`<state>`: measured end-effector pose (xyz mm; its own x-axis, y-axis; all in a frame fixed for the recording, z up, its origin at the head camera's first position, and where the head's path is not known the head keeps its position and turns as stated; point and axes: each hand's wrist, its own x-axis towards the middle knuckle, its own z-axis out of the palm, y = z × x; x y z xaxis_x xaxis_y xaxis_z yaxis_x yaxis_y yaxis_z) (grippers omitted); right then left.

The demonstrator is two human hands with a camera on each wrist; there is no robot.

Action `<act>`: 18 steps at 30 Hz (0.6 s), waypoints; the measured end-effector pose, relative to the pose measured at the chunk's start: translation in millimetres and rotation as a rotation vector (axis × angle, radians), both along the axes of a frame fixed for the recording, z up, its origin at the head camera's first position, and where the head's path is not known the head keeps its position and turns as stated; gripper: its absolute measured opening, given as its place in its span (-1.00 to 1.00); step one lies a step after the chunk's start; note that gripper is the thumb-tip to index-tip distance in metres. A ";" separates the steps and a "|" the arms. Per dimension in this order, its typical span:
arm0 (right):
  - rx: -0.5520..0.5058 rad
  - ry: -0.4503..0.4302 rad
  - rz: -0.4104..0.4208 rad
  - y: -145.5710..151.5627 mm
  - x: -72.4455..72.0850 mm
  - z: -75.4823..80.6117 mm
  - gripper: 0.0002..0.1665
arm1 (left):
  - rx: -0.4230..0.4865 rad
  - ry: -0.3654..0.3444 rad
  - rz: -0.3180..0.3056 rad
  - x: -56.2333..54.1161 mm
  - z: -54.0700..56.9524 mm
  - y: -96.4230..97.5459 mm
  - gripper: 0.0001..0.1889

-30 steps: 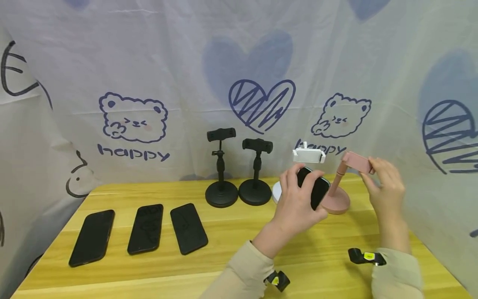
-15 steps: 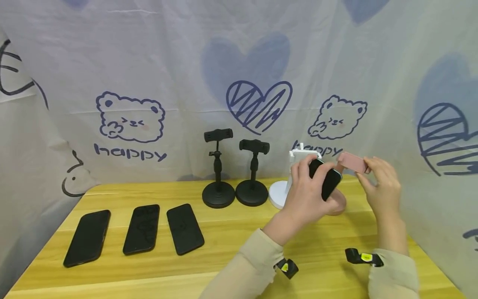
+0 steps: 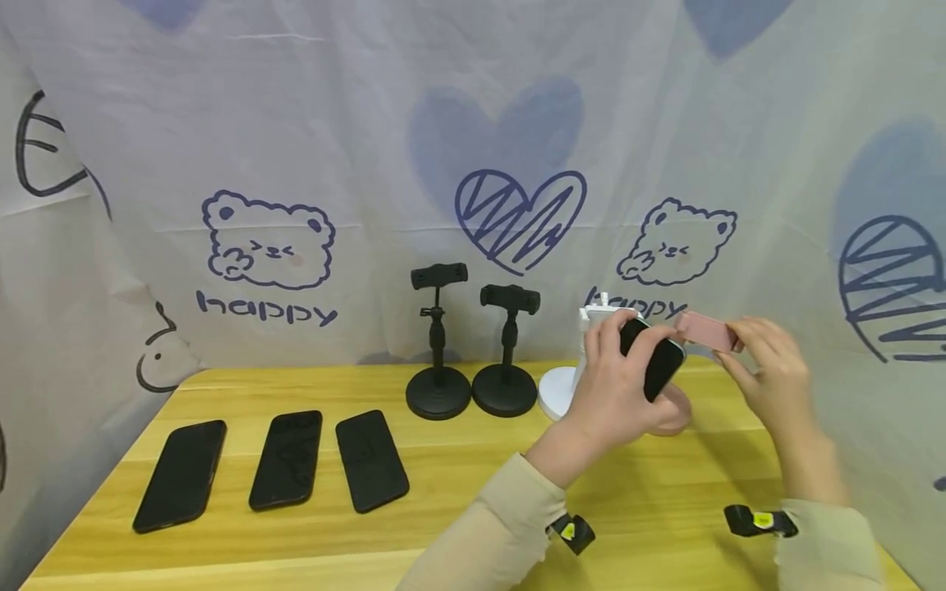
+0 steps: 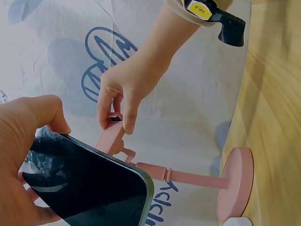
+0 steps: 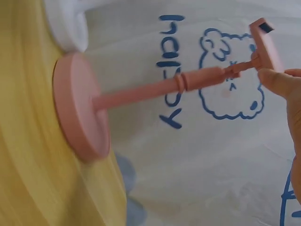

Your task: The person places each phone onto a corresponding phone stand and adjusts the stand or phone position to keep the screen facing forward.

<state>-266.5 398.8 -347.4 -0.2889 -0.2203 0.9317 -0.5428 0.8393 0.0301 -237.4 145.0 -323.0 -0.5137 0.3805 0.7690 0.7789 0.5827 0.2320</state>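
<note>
My left hand (image 3: 617,394) grips a dark smartphone (image 3: 660,361) by its edges, tilted, in front of the white phone stand (image 3: 557,392). In the left wrist view the phone (image 4: 89,174) shows its glossy screen and overlaps part of the pink phone stand (image 4: 197,179). My right hand (image 3: 772,373) pinches the right end of the pink stand's clamp (image 3: 705,331) between thumb and fingers. The right wrist view shows the pink round base (image 5: 80,108) on the table, with the stem leading up to the clamp.
Two black phone stands (image 3: 438,390) (image 3: 506,386) stand left of the white one. Three dark phones (image 3: 181,476) (image 3: 287,460) (image 3: 372,461) lie flat on the left of the wooden table (image 3: 310,546). A printed curtain (image 3: 392,123) hangs behind the table.
My left hand has carried the phone to the right, closer to the pink clamp, and it now covers part of the white stand. My right hand keeps its pinch on the clamp's end.
</note>
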 end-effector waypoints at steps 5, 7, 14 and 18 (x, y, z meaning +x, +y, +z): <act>0.050 0.041 0.037 8.4 -5.3 3.8 -0.35 | -0.008 0.001 -0.003 -2.7 2.7 1.5 -0.23; 0.060 0.045 0.041 9.4 -5.1 5.1 -0.34 | -0.009 -0.011 -0.008 -4.0 3.4 1.7 -0.23; 0.114 0.048 0.033 7.4 2.1 8.0 -0.32 | -0.021 -0.062 0.027 -5.8 2.1 -0.6 -0.21; 0.153 0.062 0.008 8.7 7.3 11.2 -0.33 | -0.023 -0.094 0.020 -6.6 2.3 -2.4 -0.20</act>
